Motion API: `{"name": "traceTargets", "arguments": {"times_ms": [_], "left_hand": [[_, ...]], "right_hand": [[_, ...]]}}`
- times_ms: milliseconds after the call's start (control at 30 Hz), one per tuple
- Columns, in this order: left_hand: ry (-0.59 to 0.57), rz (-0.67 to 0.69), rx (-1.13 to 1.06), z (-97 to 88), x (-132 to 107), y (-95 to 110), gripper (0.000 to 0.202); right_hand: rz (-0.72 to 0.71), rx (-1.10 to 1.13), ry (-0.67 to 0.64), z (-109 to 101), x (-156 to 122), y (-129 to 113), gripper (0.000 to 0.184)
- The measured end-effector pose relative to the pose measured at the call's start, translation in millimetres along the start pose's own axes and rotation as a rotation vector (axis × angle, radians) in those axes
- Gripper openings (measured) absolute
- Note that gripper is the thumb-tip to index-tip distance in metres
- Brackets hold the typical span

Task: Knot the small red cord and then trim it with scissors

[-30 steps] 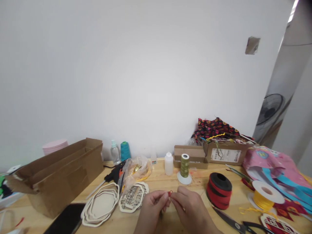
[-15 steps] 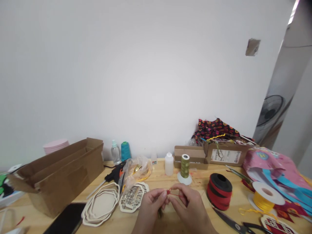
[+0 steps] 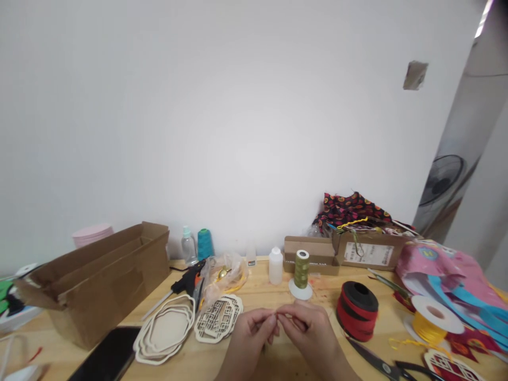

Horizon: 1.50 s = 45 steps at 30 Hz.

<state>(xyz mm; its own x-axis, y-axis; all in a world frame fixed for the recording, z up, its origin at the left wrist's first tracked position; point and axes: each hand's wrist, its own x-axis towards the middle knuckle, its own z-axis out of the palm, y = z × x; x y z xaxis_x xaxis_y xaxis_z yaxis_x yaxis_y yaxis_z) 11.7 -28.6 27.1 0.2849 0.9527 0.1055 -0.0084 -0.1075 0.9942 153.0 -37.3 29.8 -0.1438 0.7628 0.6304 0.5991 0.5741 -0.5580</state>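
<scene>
My left hand point(image 3: 248, 341) and my right hand point(image 3: 311, 336) meet low in the middle of the view, above a wooden table point(image 3: 262, 296). Both are pinched fingertip to fingertip on a thin red cord point(image 3: 284, 316), of which only a short strip shows between the fingers. A green thread spool point(image 3: 301, 271) on a white base stands just behind the hands. A fretwork wooden cutout point(image 3: 218, 319) lies left of my left hand.
A red and black cord reel point(image 3: 357, 310), a yellow cord reel point(image 3: 430, 319) and scissors point(image 3: 381, 362) lie to the right. A glue gun point(image 3: 190, 281), stacked wooden frames point(image 3: 164, 337), a phone point(image 3: 105, 360) and an open cardboard box point(image 3: 95, 280) sit to the left. Small bottles and boxes line the wall.
The small red loop that stuck up between my fingertips is now hidden in the pinch. Both hands stayed together and shifted only slightly.
</scene>
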Motion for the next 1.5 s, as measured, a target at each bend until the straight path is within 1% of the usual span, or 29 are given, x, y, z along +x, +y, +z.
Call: {"name": "traceTargets", "arguments": {"times_ms": [167, 267, 333, 400, 533, 600, 667, 733, 833, 900, 933, 1000, 1133, 1233, 1300, 1367, 1433, 1500], "left_hand": [[-0.014, -0.011, 0.099, 2.6, -1, 2, 0.028], [-0.013, -0.004, 0.137, 2.5, 0, 3, 0.031], [-0.016, -0.006, 0.15, 1.5, 0, 4, 0.03], [-0.013, -0.004, 0.21, -0.3, -1, 5, 0.031], [-0.004, 0.086, 0.416, -4.4, -3, 8, 0.031], [-0.001, 0.125, 0.46, -5.3, -4, 8, 0.031], [0.008, 0.12, 0.427, -5.0, -4, 6, 0.031], [0.019, 0.094, 0.329, -3.5, -3, 3, 0.03], [0.049, 0.078, 0.202, 0.8, 3, 4, 0.029], [0.074, 0.105, 0.159, 6.1, 12, 14, 0.028], [0.081, 0.127, 0.132, 10.0, 18, 22, 0.028], [0.078, 0.192, 0.065, 20.6, 32, 45, 0.024], [0.107, 0.324, -0.087, 51.0, 62, 99, 0.023], [0.117, 0.418, -0.207, 75.7, 78, 128, 0.025], [0.11, 0.47, -0.28, 89.7, 86, 142, 0.027], [0.095, 0.507, -0.347, 99.2, 90, 156, 0.028], [0.085, 0.531, -0.408, 102.1, 89, 168, 0.025], [0.083, 0.545, -0.462, 96.9, 84, 178, 0.02]], "right_hand": [[-0.019, -0.013, 0.011, -1, 1, 1, 0.018], [-0.023, -0.013, -0.007, -3, 2, 0, 0.019], [-0.017, -0.014, -0.016, -3, 2, 0, 0.019], [-0.011, -0.015, -0.03, -3, 2, 1, 0.018], [0.019, 0.018, -0.066, -1, 2, 5, 0.018], [0.049, 0.072, -0.08, 1, 2, 7, 0.017], [0.082, 0.132, -0.08, 2, 1, 8, 0.017], [0.122, 0.179, -0.065, 2, 1, 8, 0.016], [0.168, 0.2, -0.072, -5, 6, 5, 0.016], [0.162, 0.161, -0.099, -16, 18, 1, 0.02], [0.146, 0.127, -0.114, -24, 27, -1, 0.022], [0.096, 0.048, -0.133, -44, 50, -5, 0.027], [-0.003, -0.035, -0.138, -98, 100, -12, 0.03], [-0.064, -0.108, -0.15, -139, 128, -20, 0.03], [-0.101, -0.185, -0.15, -163, 140, -29, 0.03], [-0.121, -0.244, -0.13, -183, 148, -43, 0.031], [-0.146, -0.26, -0.096, -196, 153, -61, 0.034], [-0.169, -0.213, -0.045, -201, 152, -78, 0.037]]}}
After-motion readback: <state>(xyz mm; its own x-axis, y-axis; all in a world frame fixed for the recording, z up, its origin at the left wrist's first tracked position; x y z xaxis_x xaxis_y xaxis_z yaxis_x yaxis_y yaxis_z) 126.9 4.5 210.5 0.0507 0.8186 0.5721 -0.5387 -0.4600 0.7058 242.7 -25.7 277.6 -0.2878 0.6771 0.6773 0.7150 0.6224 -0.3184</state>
